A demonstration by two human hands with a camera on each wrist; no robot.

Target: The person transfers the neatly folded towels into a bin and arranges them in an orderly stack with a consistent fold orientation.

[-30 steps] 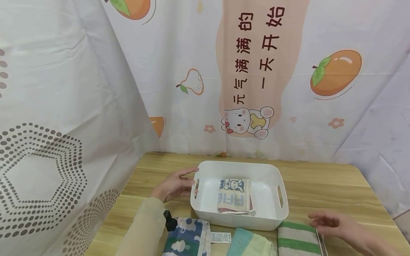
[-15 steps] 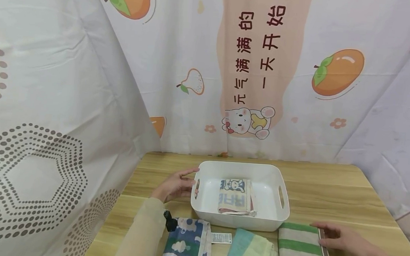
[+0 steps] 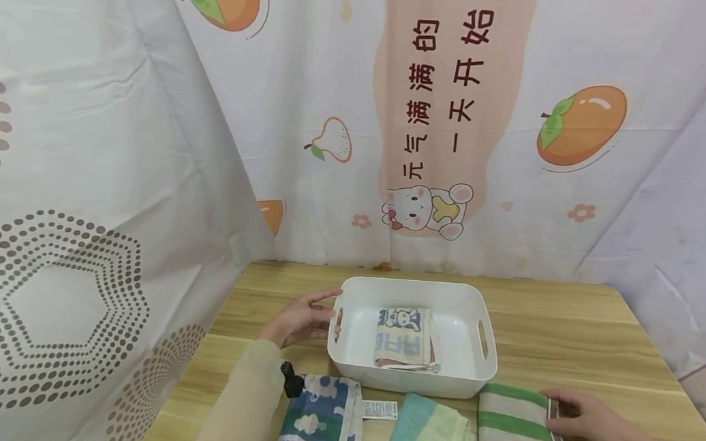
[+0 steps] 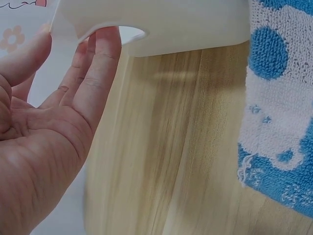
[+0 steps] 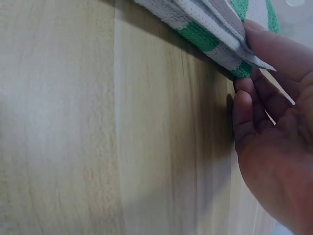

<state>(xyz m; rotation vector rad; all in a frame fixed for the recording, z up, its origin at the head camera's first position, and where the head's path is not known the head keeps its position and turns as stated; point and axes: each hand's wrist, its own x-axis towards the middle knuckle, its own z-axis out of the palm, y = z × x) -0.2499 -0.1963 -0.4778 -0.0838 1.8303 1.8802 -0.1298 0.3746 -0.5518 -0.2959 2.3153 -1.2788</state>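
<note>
My left hand (image 3: 301, 319) holds the left end of a white plastic storage bin (image 3: 406, 380). In the left wrist view its fingertips go into the handle hole, with the thumb at the rim. A folded beige and blue towel (image 3: 402, 343) lies inside the bin. My right hand (image 3: 591, 421) pinches the right edge of a folded green, white and brown striped towel (image 3: 517, 423). The right wrist view shows the thumb on top of the towel's layered edge and fingers underneath it.
In front of the bin lie a folded blue towel (image 3: 317, 419) with a white paper label (image 3: 380, 409) and a folded teal and yellow towel (image 3: 427, 434). The wooden table (image 3: 573, 325) ends at a printed curtain (image 3: 318, 197) behind; another curtain (image 3: 105, 162) hangs at the left.
My right hand has moved in to the striped towel and now pinches its right edge. The left hand stays at the bin, and the towels lie as before.
</note>
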